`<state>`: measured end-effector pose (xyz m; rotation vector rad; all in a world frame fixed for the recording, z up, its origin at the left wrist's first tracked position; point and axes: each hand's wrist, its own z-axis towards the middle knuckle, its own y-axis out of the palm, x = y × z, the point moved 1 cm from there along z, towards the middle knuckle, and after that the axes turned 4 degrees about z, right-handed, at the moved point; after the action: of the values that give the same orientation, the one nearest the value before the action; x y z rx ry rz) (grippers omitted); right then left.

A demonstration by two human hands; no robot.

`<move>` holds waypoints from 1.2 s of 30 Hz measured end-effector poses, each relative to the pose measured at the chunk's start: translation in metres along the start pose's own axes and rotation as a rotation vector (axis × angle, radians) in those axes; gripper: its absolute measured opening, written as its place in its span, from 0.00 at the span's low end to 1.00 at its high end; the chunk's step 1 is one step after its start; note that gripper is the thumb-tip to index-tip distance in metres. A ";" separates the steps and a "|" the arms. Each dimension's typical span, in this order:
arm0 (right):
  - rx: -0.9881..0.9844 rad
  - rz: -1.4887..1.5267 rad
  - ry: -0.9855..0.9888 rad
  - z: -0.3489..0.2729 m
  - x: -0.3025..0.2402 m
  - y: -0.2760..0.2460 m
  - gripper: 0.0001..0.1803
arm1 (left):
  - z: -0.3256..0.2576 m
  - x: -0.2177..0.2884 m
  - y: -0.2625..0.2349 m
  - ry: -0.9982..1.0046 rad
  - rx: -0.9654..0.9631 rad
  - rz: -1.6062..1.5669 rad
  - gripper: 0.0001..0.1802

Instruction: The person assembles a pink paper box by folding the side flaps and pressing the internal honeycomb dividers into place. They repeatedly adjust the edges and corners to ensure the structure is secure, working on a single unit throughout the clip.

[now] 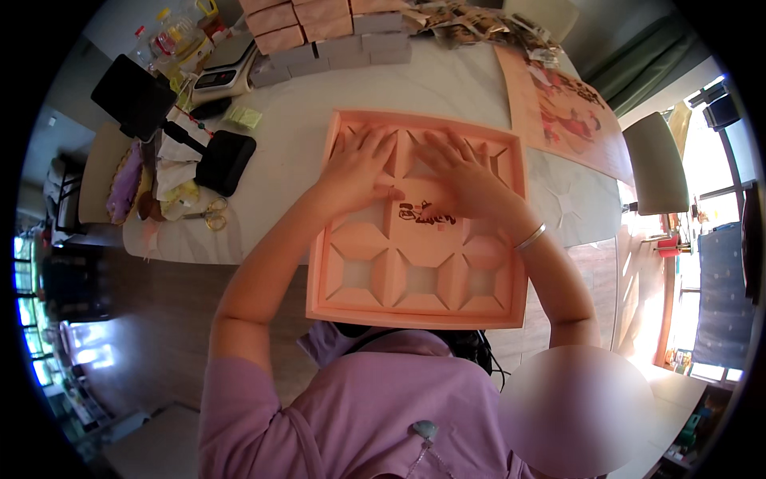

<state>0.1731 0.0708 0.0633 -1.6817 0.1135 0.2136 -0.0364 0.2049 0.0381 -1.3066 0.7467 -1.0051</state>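
Note:
A pink cardboard box (517,239) lies in front of me, its near side reaching past the table's edge toward my body. Inside sits a pink insert (388,271) with several square, slope-sided compartments and a flat middle panel (423,226) bearing dark lettering. My left hand (359,169) lies palm down with its fingers spread over the far left compartments. Beside it, my right hand (461,174) also rests spread on the far part of the insert, partly covering the middle panel. Both hands press or rest on the insert; neither holds anything. The compartments under the palms are partly hidden.
On the marble-look table (287,120) stand stacked pink and grey boxes (323,32), with several small packets (479,28) beside them. A kitchen scale (223,68), a black stand (226,162) and scissors (214,214) are at left. A printed pink sheet (566,112) lies at right.

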 end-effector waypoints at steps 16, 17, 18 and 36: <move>0.190 -0.099 -0.049 0.016 0.032 0.008 0.32 | 0.007 -0.010 0.005 -0.004 0.146 -0.077 0.38; 0.176 0.007 0.031 0.025 0.036 0.003 0.28 | 0.014 -0.016 0.000 -0.048 0.086 -0.087 0.35; 0.165 0.110 0.114 0.034 0.036 -0.008 0.25 | 0.023 -0.024 -0.014 -0.087 0.028 -0.096 0.33; 0.291 0.181 -0.007 0.076 0.070 -0.003 0.20 | 0.064 -0.058 -0.011 -0.134 0.064 -0.191 0.30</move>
<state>0.2362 0.1502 0.0431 -1.3814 0.2791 0.3229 -0.0040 0.2845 0.0523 -1.3938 0.4913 -1.0723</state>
